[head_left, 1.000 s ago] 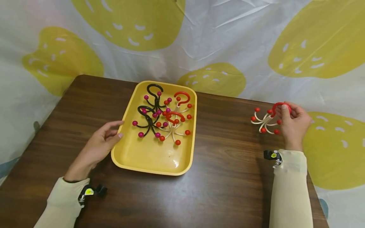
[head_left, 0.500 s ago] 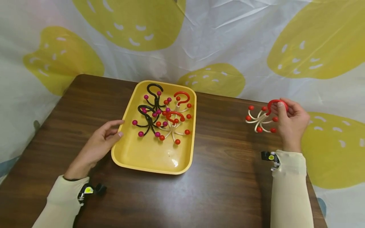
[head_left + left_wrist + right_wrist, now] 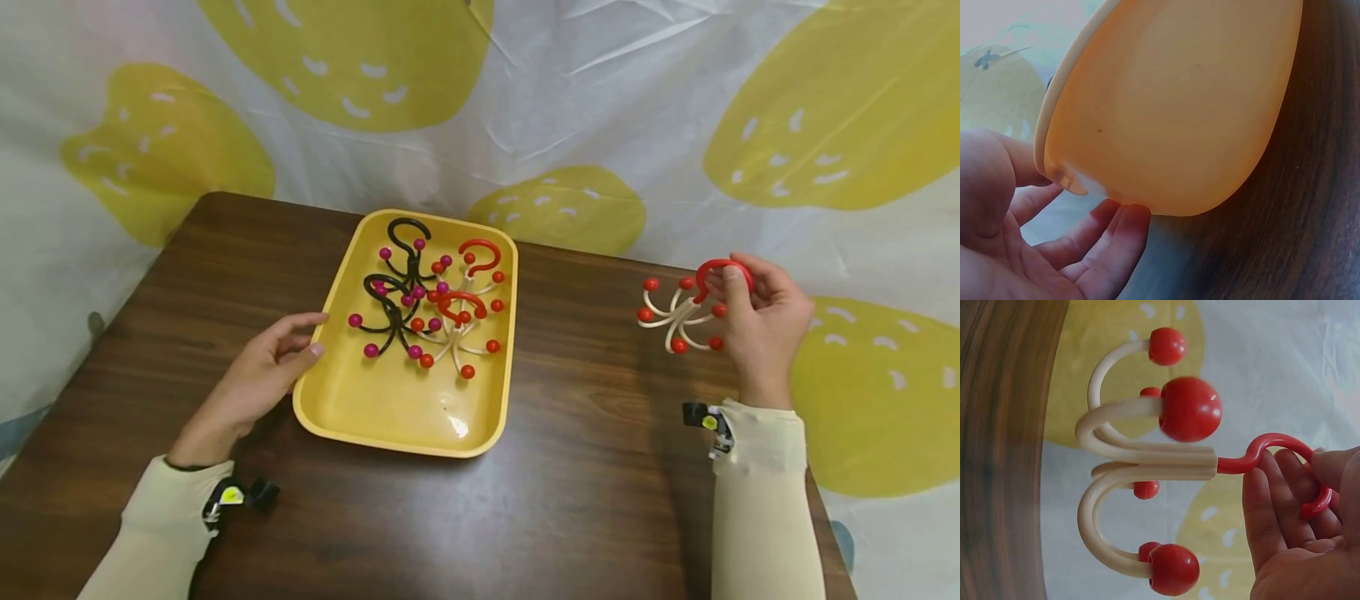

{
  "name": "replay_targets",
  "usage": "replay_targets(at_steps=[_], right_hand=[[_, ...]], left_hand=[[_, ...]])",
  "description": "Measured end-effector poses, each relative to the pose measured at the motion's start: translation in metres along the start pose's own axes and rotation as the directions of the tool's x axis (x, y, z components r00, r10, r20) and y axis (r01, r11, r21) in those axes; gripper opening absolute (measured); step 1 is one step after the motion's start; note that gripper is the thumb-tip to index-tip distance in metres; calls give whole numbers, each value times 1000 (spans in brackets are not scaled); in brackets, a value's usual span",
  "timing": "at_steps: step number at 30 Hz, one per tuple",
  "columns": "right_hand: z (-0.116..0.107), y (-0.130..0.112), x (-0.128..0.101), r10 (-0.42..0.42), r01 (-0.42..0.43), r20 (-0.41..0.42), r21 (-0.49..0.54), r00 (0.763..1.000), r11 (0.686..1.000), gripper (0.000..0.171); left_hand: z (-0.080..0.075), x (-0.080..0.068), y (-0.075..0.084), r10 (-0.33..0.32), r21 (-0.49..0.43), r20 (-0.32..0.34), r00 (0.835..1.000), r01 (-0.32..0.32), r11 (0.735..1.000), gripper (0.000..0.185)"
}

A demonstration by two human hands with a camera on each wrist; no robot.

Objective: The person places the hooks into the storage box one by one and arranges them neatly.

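Observation:
My right hand grips the red top hook of a cream multi-arm hook hanger with red balls on its arm tips. In the right wrist view, thumb and fingers hold the curved hook, and the arms hang off the tabletop. At the left, my left hand holds the left side of a yellow tray, thumb at the rim and fingers against the outer wall. Inside the tray lie two black hangers with magenta balls and two cream hangers with red hooks and balls.
A dark wooden table carries the tray. Behind it hangs a pale curtain with yellow fruit shapes, close to the table's back edge. Bare tabletop lies between the tray and my right arm.
My right hand has moved a little left and slightly upward with the red-hooked hanger. The left hand and the tray stay in place.

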State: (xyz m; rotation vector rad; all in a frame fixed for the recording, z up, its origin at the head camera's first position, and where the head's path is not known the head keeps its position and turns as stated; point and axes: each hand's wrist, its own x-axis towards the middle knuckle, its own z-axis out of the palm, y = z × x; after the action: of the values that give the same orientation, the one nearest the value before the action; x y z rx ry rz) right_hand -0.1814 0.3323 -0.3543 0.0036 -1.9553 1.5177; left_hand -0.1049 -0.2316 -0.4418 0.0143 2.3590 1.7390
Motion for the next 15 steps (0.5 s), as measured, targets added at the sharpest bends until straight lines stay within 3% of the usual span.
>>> replay_targets(at_steps=[9,15], right_hand=[[14,-21,-10,-57,44,67,183,996,982,19],[24,-32,-17,-131,104,105,232,986,967,20]], left_hand=[[1,-1,3,-4,-27,9,1000,4,1000,51],[2,-1,2,5,-35,6,1000,-5,999,51]])
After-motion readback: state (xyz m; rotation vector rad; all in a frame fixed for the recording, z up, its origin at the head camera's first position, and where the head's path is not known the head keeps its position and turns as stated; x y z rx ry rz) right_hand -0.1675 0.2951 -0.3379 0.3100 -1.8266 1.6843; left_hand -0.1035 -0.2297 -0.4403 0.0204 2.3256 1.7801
